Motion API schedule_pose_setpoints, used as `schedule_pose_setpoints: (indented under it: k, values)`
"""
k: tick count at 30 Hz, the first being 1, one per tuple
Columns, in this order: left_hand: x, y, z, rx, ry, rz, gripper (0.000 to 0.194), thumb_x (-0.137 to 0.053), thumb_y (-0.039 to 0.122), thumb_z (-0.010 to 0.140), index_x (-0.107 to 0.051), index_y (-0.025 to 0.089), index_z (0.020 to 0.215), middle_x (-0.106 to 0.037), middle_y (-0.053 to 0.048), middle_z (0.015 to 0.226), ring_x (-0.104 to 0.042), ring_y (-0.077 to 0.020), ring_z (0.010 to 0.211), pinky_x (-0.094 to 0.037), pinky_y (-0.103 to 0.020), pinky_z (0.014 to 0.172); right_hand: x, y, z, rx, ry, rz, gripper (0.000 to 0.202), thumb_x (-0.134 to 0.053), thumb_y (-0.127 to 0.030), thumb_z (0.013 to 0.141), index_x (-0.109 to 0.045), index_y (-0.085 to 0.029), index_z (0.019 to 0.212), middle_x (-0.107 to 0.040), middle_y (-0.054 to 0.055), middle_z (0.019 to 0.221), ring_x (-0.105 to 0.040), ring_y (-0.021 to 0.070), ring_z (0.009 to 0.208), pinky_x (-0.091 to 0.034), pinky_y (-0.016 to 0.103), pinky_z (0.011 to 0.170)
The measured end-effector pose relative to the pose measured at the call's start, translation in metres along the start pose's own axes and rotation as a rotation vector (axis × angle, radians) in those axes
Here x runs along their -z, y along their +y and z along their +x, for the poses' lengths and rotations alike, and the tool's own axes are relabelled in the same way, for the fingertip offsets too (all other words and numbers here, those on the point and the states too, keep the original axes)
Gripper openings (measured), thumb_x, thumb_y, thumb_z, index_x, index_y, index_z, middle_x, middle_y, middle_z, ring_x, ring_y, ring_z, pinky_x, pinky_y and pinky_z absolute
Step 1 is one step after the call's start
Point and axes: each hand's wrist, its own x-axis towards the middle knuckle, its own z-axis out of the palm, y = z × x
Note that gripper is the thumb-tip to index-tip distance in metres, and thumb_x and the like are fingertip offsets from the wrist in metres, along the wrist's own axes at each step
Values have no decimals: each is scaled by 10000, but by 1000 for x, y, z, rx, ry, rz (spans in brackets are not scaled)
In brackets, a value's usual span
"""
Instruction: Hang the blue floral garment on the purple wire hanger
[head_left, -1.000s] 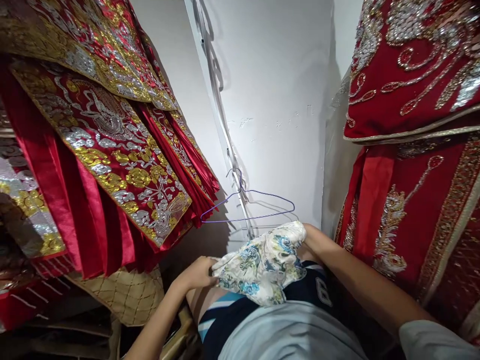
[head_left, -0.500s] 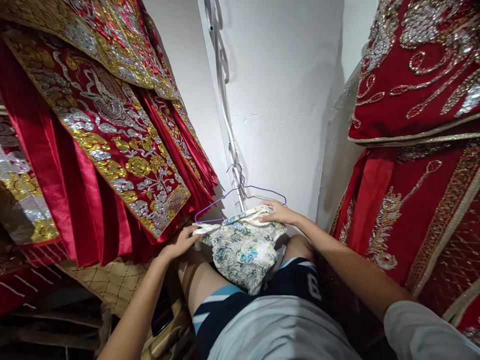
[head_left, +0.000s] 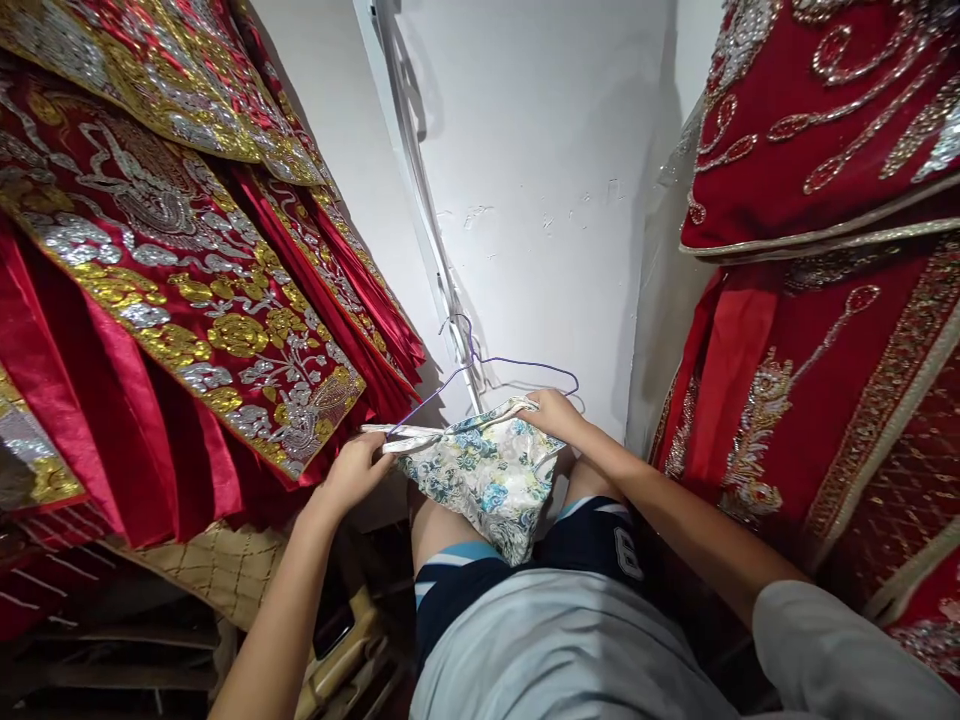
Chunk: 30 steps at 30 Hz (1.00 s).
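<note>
A white garment with blue and yellow flowers [head_left: 487, 470] hangs on a purple wire hanger [head_left: 517, 361], its lower part draping over my lap. My left hand [head_left: 356, 468] is closed on the white band at the garment's left corner. At the top right edge, my right hand [head_left: 553, 415] grips the cloth between thumb and fingers. The band is drawn fairly straight between both hands. The hanger's hook sits at a white metal rail [head_left: 426, 215] on the wall; the left end of the hanger is partly behind the cloth.
Red costumes with gold and silver sequins [head_left: 187, 260] hang close on the left. Beaded red garments [head_left: 817, 330] hang on the right. A white wall [head_left: 547, 190] stands ahead. Low at the left is a bamboo-like wooden frame [head_left: 352, 640].
My left hand has moved left and closed around the band, stretching the top edge wider. My right hand has shifted its hold on the cloth. The view has turned slightly.
</note>
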Motion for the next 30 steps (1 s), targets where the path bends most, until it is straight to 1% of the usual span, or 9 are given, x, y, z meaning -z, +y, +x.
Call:
schedule_pose_setpoints:
  k: [4,11,13,16,18,20,25,27,30]
  values:
    - [2,28,18,-72,134,97,200,-458,338,870,-453,217,711,-603,-74,762,-545,-238,731,-383,-326,696,14,-16,-6,-36,-22,-128,356,-669,-348,749,-438,-207,519,-428,-10,489,-393,136,496,-200,290,529]
    - [-31,62,79,-149,315,-290,286,-400,353,971,-564,171,1119,-655,-61,948,-602,-187,817,-418,-270,754,20,-30,-26,47,-173,16,253,-651,-318,749,-556,-183,558,-525,18,541,-472,158,554,-263,274,539]
    - [-38,60,85,-179,350,-313,304,-407,363,972,-625,164,1042,-670,-58,904,-609,-184,815,-417,-263,755,26,-20,-27,75,-75,153,93,-611,-235,723,-664,-167,689,-621,35,648,-532,175,619,-330,262,568]
    - [-40,57,82,-204,370,-308,321,-452,375,957,-665,154,865,-670,-48,811,-594,-167,747,-409,-255,716,44,6,-22,5,259,348,458,-592,-190,700,-685,-167,1148,-700,39,830,-573,178,674,-412,264,626]
    - [-36,56,79,-210,352,-296,326,-472,376,951,-668,151,822,-650,-35,754,-569,-152,691,-402,-255,684,60,25,-18,-50,368,395,547,-650,-221,687,-652,-151,1229,-701,36,832,-573,171,665,-438,273,639]
    - [-31,54,78,-216,347,-276,331,-475,376,948,-668,153,798,-636,-34,742,-563,-151,692,-406,-261,690,77,38,-18,-66,223,454,422,-741,-265,640,-728,-126,1037,-694,36,777,-586,174,666,-454,277,638]
    - [-27,35,81,-99,367,-261,323,-508,429,912,-677,154,906,-607,-94,1002,-588,-199,913,-456,-299,836,114,31,-25,-110,-514,653,381,-801,-477,663,-727,-105,700,-667,50,655,-572,149,573,-417,243,528]
    - [-29,24,80,10,304,-271,373,-484,481,914,-662,157,965,-607,-92,1009,-590,-212,908,-460,-325,855,118,13,-21,-63,-610,672,429,-770,-533,712,-724,-106,710,-666,48,656,-562,134,566,-409,232,520]
    - [-34,19,76,79,177,-322,441,-392,544,948,-632,174,946,-633,-42,851,-592,-213,820,-448,-320,794,104,-15,-7,-51,-527,711,463,-775,-578,715,-692,-124,673,-641,34,628,-555,138,557,-423,236,509]
